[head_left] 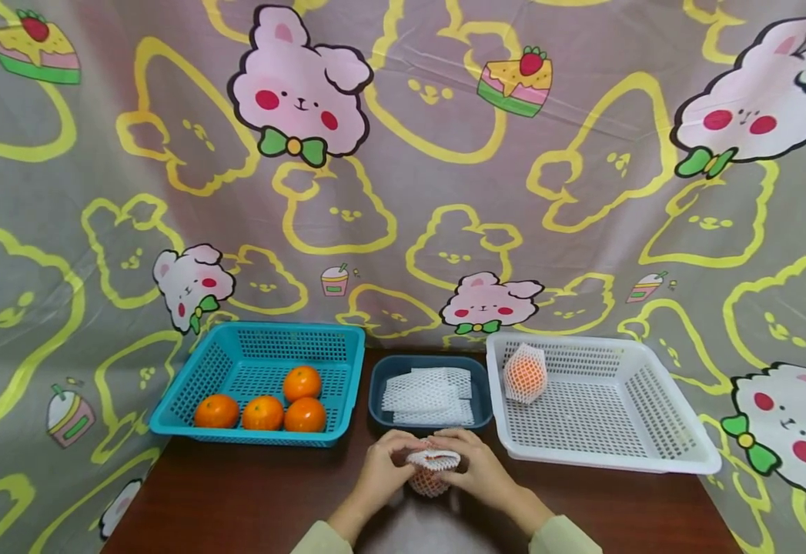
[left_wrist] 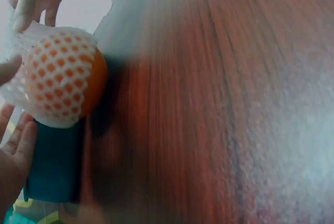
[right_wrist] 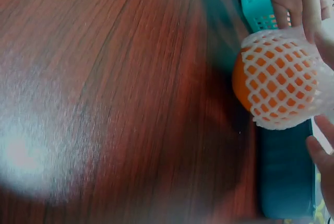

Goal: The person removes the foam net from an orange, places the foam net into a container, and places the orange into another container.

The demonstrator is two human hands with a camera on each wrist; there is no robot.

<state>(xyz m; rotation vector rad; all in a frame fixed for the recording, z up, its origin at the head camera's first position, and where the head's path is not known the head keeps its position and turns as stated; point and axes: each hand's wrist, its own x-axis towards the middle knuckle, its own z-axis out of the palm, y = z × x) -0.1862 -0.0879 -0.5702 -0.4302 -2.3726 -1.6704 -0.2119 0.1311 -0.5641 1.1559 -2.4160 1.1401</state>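
An orange (left_wrist: pixel 98 80) sits partly inside a white foam net sleeve (head_left: pixel 434 459), above the table in front of me. My left hand (head_left: pixel 383 471) holds the sleeve by its open upper end from the left. From the other side my right hand (head_left: pixel 480 471) grips the same end, fingers curled around it. In both wrist views, the orange's lower end shows bare beyond the mesh edge. The left hand's fingers (right_wrist: pixel 311 12) and thumb lie along the net in the right wrist view.
A teal basket (head_left: pixel 257 440) with several bare oranges (head_left: pixel 262 413) stands at left. Behind my hands, a dark blue tray (head_left: pixel 375 392) carries flat white foam nets (head_left: pixel 425 392). The white basket (head_left: pixel 610 460) on the right contains one netted orange (head_left: pixel 526 375).
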